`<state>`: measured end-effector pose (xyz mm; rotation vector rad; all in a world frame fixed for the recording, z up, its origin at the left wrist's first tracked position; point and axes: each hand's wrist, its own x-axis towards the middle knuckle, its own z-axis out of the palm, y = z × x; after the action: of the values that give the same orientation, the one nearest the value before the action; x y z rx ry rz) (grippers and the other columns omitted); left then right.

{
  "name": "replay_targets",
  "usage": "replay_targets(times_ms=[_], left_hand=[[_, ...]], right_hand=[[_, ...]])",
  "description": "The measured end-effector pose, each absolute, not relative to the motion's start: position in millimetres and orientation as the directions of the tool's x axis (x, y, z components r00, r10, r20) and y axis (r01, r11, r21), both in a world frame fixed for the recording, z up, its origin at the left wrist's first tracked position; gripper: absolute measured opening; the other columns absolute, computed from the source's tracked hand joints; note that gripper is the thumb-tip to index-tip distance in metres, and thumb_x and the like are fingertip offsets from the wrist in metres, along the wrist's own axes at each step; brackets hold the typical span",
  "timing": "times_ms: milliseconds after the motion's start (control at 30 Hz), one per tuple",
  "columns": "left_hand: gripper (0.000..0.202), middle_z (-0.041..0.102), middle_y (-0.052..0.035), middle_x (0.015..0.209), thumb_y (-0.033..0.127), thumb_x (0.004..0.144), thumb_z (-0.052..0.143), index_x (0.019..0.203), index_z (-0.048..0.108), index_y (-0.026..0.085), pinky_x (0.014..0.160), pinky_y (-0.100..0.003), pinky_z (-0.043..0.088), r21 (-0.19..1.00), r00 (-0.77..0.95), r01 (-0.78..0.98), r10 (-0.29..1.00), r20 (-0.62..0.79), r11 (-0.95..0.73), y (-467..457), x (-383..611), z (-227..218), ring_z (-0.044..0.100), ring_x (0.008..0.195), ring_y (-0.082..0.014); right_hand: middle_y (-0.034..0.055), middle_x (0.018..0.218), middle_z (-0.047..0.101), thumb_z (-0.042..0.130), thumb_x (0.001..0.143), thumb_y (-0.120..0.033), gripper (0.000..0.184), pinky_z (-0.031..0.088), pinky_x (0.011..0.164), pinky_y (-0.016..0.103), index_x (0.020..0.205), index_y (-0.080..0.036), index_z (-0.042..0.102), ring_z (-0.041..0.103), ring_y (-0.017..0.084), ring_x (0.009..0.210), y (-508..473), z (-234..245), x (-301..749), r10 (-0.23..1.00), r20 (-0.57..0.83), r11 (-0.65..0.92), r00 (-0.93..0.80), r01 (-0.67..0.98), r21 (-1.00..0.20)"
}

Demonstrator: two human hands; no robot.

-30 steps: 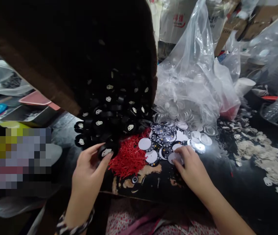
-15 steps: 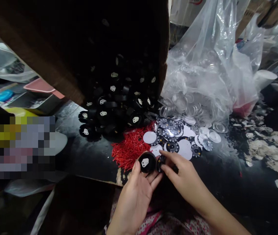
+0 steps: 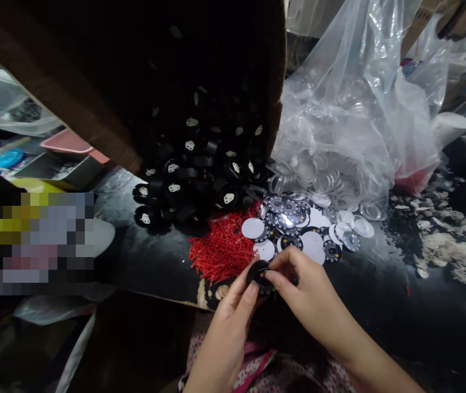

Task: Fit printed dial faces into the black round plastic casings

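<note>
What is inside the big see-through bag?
The clear plastic bag holds a heap of round transparent discs, spilling out at its mouth. Crinkled plastic hides what lies deeper; something reddish shows at its right corner.

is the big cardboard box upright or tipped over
Tipped on its side: the cardboard box opens toward the person, and black round parts spill from it onto the table.

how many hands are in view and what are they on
2. Left hand and right hand meet at bottom centre, both pinching one black round case, just below the red pins. No other person's hands show, though the tipped box hides much.
</note>
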<state>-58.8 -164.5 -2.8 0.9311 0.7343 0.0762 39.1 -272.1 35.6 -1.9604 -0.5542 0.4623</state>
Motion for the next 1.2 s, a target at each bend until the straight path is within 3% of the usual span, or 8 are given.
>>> replay_targets(times_ms=[333,600,767,900,967,1067,1133,1200], left_hand=[[0.037,0.06,0.0008,0.139,0.041,0.082,0.069,0.119,0.067,0.036,0.093,-0.031,0.055,0.753,0.819,0.305,0.242,-0.52,0.583,-158.5,-61.5,-3.4,0.054,0.128,-0.0249],[0.039,0.063,-0.0032,0.134,0.037,0.081,0.07,0.119,0.067,0.031,0.096,-0.037,0.053,0.761,0.824,0.277,0.262,-0.502,0.587,-160.0,-62.8,-8.3,0.058,0.122,-0.0259],[0.033,0.071,-0.0035,0.118,0.028,0.079,0.068,0.112,0.069,0.028,0.098,-0.038,0.052,0.846,0.838,0.341,0.274,-0.471,0.411,-158.8,-71.2,-8.0,0.066,0.11,-0.0244],[0.031,0.073,-0.0022,0.114,0.025,0.078,0.069,0.109,0.07,0.029,0.099,-0.035,0.05,0.915,0.836,0.348,0.374,-0.402,0.204,-146.0,-85.6,-11.3,0.065,0.11,-0.0236],[0.032,0.072,-0.0021,0.114,0.029,0.078,0.07,0.11,0.069,0.029,0.1,-0.036,0.05,0.909,0.783,0.334,0.464,-0.415,0.248,-138.2,-91.1,-12.9,0.065,0.11,-0.0238],[0.035,0.072,-0.0039,0.114,0.033,0.081,0.069,0.115,0.065,0.027,0.1,-0.039,0.051,0.839,0.695,0.224,0.522,-0.494,0.495,-132.0,-90.6,-11.3,0.066,0.111,-0.0249],[0.035,0.073,-0.0068,0.112,0.031,0.081,0.069,0.114,0.064,0.023,0.099,-0.04,0.051,0.756,0.676,0.134,0.498,-0.542,0.641,-131.8,-84.8,-7.3,0.066,0.11,-0.0258],[0.033,0.073,-0.0093,0.115,0.027,0.082,0.069,0.114,0.063,0.02,0.101,-0.04,0.051,0.701,0.692,0.066,0.473,-0.544,0.71,-132.6,-77.5,-2.8,0.065,0.113,-0.0262]], right_hand=[[-0.0033,0.076,0.061,0.057,0.085,-0.014,0.011,0.042,0.062,0.024,0.079,-0.022,0.054,0.056,0.012,0.069,-279.2,39.7,45.5,0.638,-0.139,-0.442,0.757,0.212,-0.871],[-0.002,0.076,0.061,0.062,0.081,-0.019,0.008,0.043,0.06,0.025,0.083,-0.021,0.054,0.055,0.013,0.066,-278.1,34.5,43.8,0.584,-0.185,-0.492,0.79,0.164,-0.855],[0.0012,0.097,0.066,0.053,0.085,-0.013,0.023,0.049,0.071,0.028,0.104,-0.023,0.058,0.062,0.015,0.081,-289.0,29.7,28.6,0.687,-0.217,-0.439,0.694,0.158,-0.884],[0.0014,0.108,0.069,0.051,0.087,-0.011,0.028,0.048,0.083,0.029,0.11,-0.024,0.06,0.064,0.016,0.095,-286.5,27.7,26.3,0.76,-0.165,-0.399,0.628,0.252,-0.882],[0.0028,0.105,0.07,0.052,0.09,-0.014,0.023,0.047,0.085,0.033,0.108,-0.023,0.063,0.064,0.019,0.095,-276.4,27.1,32.4,0.791,-0.109,-0.428,0.602,0.418,-0.802],[0.0077,0.092,0.07,0.05,0.092,-0.016,0.016,0.043,0.081,0.041,0.095,-0.017,0.066,0.062,0.025,0.089,-254.9,25.1,44.3,0.827,-0.027,-0.51,0.561,0.73,-0.455],[0.0094,0.088,0.068,0.051,0.092,-0.017,0.014,0.041,0.077,0.042,0.089,-0.016,0.065,0.06,0.027,0.084,-241.5,22.7,49.8,0.858,-0.01,-0.502,0.514,0.833,-0.235],[0.0099,0.088,0.067,0.052,0.092,-0.017,0.012,0.039,0.074,0.041,0.088,-0.016,0.064,0.059,0.027,0.083,-232.5,20.4,52.7,0.876,0.001,-0.476,0.482,0.867,-0.146]])
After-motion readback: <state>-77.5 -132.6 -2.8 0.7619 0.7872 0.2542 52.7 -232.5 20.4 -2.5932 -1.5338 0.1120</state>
